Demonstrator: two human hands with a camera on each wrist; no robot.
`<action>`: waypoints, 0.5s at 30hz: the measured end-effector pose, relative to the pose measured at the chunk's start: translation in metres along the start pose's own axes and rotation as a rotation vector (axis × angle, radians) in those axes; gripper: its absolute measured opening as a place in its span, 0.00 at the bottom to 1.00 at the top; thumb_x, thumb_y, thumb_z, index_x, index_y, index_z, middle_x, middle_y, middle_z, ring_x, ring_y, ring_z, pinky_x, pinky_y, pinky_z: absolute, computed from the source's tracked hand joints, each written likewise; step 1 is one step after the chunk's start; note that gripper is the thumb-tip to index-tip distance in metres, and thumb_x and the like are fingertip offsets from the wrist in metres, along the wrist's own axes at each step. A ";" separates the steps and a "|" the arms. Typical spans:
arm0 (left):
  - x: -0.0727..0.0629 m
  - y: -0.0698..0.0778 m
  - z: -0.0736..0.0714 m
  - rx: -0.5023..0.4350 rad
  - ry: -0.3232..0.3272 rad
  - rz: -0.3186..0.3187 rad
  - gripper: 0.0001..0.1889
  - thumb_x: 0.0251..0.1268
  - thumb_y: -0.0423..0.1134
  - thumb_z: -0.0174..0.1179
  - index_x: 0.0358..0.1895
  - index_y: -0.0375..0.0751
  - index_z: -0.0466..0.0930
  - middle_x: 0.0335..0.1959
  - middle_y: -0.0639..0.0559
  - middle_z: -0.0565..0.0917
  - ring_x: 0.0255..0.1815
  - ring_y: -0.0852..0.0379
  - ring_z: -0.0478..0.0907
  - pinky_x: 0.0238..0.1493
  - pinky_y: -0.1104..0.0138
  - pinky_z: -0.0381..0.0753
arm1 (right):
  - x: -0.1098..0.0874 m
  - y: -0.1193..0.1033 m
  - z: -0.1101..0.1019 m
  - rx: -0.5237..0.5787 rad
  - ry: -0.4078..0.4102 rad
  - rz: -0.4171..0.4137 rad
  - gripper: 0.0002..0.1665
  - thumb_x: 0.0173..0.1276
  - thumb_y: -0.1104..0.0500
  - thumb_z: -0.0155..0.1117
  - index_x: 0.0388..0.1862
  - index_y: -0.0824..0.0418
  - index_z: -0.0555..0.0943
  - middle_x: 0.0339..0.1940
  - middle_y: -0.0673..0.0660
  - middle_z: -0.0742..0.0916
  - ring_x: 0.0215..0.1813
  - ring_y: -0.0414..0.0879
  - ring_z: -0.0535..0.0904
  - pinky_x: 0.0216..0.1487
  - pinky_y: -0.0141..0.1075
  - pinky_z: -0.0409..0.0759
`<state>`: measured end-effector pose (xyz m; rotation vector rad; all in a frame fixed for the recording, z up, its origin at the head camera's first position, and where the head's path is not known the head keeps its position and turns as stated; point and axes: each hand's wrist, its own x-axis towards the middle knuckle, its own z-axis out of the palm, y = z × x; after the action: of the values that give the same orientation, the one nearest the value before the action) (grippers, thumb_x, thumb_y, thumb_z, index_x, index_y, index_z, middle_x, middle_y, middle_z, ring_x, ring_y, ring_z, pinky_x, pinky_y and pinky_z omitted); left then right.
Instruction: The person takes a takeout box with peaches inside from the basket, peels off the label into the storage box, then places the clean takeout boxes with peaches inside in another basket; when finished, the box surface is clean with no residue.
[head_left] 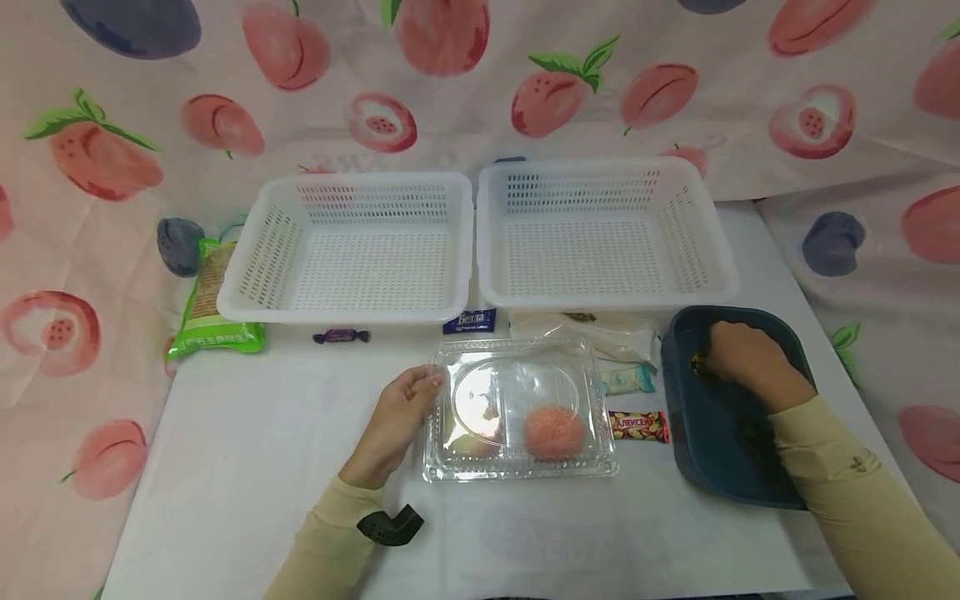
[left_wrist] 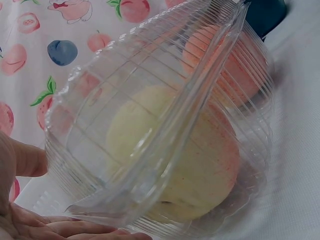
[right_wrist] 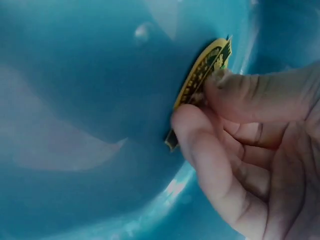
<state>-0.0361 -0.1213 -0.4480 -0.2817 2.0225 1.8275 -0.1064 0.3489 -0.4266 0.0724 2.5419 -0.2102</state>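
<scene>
A clear plastic clamshell container (head_left: 517,477) lies closed at the middle of the table. Through it show a yellow-and-pink round fruit (left_wrist: 170,160) and an orange-pink, rough-looking ball (head_left: 555,432). My left hand (head_left: 397,423) holds the container's left edge, thumb above and fingers along the underside. On the right, my right hand (head_left: 750,360) reaches into a dark teal basin (head_left: 686,450). Its thumb and index finger pinch a small candy in a yellow-and-black wrapper (right_wrist: 202,75), close to the basin's inner wall.
Two white perforated baskets (head_left: 345,317) (head_left: 607,298) stand side by side at the back. In front lie a purple candy (head_left: 341,336), a blue bar (head_left: 469,322), a pale packet (head_left: 622,337), a light-blue candy (head_left: 628,380) and a red bar (head_left: 637,426). A green bag (head_left: 217,292) sits left.
</scene>
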 end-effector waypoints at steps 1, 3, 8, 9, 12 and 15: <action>0.000 0.000 0.000 0.001 0.001 0.001 0.24 0.84 0.38 0.50 0.74 0.27 0.66 0.69 0.31 0.77 0.64 0.46 0.76 0.58 0.64 0.79 | 0.000 -0.001 0.000 -0.007 -0.002 -0.006 0.09 0.67 0.66 0.59 0.26 0.66 0.75 0.23 0.60 0.78 0.26 0.53 0.75 0.27 0.42 0.72; 0.000 0.000 0.000 0.004 0.002 0.002 0.25 0.84 0.39 0.50 0.74 0.27 0.66 0.68 0.31 0.77 0.63 0.48 0.76 0.57 0.66 0.79 | -0.001 -0.002 0.001 -0.015 -0.008 -0.023 0.09 0.67 0.67 0.59 0.27 0.66 0.74 0.23 0.60 0.78 0.26 0.53 0.75 0.27 0.41 0.72; 0.000 0.000 0.000 -0.003 0.006 0.004 0.23 0.84 0.38 0.50 0.73 0.27 0.67 0.66 0.32 0.79 0.54 0.56 0.76 0.52 0.68 0.78 | -0.002 -0.004 0.002 -0.025 -0.026 -0.056 0.06 0.67 0.69 0.60 0.30 0.67 0.73 0.25 0.60 0.77 0.29 0.54 0.76 0.29 0.41 0.73; 0.000 0.000 0.000 -0.005 0.007 0.003 0.23 0.84 0.38 0.50 0.72 0.28 0.68 0.66 0.32 0.79 0.52 0.58 0.76 0.51 0.69 0.78 | -0.002 -0.004 0.002 -0.027 -0.026 -0.062 0.07 0.66 0.70 0.60 0.30 0.66 0.72 0.25 0.60 0.77 0.29 0.54 0.75 0.29 0.41 0.73; 0.000 0.001 0.001 -0.008 0.010 -0.001 0.22 0.84 0.37 0.50 0.72 0.28 0.69 0.65 0.33 0.80 0.49 0.60 0.75 0.49 0.71 0.78 | -0.002 -0.005 0.005 -0.030 -0.011 -0.076 0.07 0.66 0.71 0.59 0.31 0.66 0.71 0.25 0.60 0.76 0.29 0.55 0.75 0.30 0.41 0.73; 0.000 0.001 0.001 -0.005 0.010 -0.001 0.22 0.84 0.37 0.50 0.72 0.28 0.69 0.65 0.33 0.80 0.49 0.60 0.75 0.49 0.70 0.78 | -0.001 -0.004 0.009 -0.048 0.033 -0.110 0.07 0.66 0.71 0.61 0.39 0.73 0.72 0.29 0.64 0.78 0.32 0.56 0.75 0.32 0.46 0.76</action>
<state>-0.0364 -0.1204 -0.4473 -0.2935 2.0245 1.8347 -0.1010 0.3433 -0.4323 -0.0836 2.5851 -0.1921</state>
